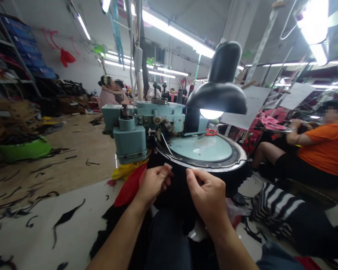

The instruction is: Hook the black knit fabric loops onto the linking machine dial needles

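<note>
In front of me stands a pale green dial linking machine (157,116) with a round, toothed metal rim (202,165). Black knit fabric (176,187) hangs from the rim's front edge down toward my lap. My left hand (154,182) is closed, thumb and fingers pinching the fabric just below the rim. A short way to the right, my right hand (208,191) pinches the same fabric with thumb and forefinger. The exact edges between the fingertips are hard to see against the black. Red-handled scissors (211,132) lie at the back of the dial plate (199,148).
A black lamp (218,93) hangs low over the dial. Red cloth (131,185) lies by my left forearm, and striped knitwear (278,202) is at the right. A person in orange (326,146) sits to the right. Black scraps (67,215) and a green tub (25,150) are at the left.
</note>
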Demonstrator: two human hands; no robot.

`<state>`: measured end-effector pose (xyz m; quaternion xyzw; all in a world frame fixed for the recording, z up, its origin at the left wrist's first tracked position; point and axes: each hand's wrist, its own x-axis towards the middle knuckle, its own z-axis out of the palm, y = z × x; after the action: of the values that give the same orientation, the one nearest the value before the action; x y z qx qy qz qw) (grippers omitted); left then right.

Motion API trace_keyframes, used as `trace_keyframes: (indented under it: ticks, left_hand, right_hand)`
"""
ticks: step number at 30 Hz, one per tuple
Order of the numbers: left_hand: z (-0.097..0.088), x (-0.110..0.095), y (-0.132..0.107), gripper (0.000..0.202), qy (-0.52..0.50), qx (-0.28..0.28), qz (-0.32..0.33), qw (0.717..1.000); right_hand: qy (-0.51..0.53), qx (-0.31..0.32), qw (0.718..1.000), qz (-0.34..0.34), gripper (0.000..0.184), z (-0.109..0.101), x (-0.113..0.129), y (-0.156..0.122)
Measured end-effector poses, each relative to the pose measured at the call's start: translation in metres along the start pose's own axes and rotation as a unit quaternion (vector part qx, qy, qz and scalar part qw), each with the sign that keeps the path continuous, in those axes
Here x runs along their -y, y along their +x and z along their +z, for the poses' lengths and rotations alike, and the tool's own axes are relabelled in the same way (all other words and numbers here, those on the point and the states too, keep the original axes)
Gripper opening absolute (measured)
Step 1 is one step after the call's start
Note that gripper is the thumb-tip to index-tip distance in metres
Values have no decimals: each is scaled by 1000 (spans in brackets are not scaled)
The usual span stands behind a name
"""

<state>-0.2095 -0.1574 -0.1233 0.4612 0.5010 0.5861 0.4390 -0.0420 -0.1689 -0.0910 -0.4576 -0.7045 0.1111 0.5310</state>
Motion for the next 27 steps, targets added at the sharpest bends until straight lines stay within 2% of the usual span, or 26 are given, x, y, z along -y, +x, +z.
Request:
trace_keyframes:
  ticks: [6,7,9,10,12,13,15,18,21,24,27]
  left_hand:
    - [1,-3,-2,59,-1,7,16,1000]
    - [-2,-5,-3,57,8,-6,37,999]
    - [-9,-11,-5,49,74,-64,122,988]
    - [-14,-15,-5,41,136,-99,182,969]
    - [-23,-24,-3,25,288,-137,303,898]
    - [-27,-29,0,19,360,-130,353,853]
    - [-33,-38,7,22,472,-80,420,771]
    - [-39,-47,18,30,555,-17,481,679]
    - [-42,-52,24,28,568,-13,524,635]
    - [-44,-55,26,25,565,-18,549,616]
    - [-46,-56,28,28,573,6,567,592]
  right_hand:
    - [15,5,1000,0,28,2,2,1]
    - [12,12,1000,1,24,1,1,0]
    - [-1,36,999,-9,17,0,-2,-4]
    - [-2,49,999,-20,17,-1,-3,-6]
    - [24,67,997,-43,23,-2,-4,-12]
    - [49,69,995,-49,27,-1,-4,-15]
    - [88,58,993,-44,32,4,-1,-19]
    - [61,41,997,-33,35,20,6,-19]
    - [6,21,999,-30,33,38,14,-12]
    - [31,1,999,-44,24,44,18,-6]
    - [68,-47,996,-44,27,42,17,-5]
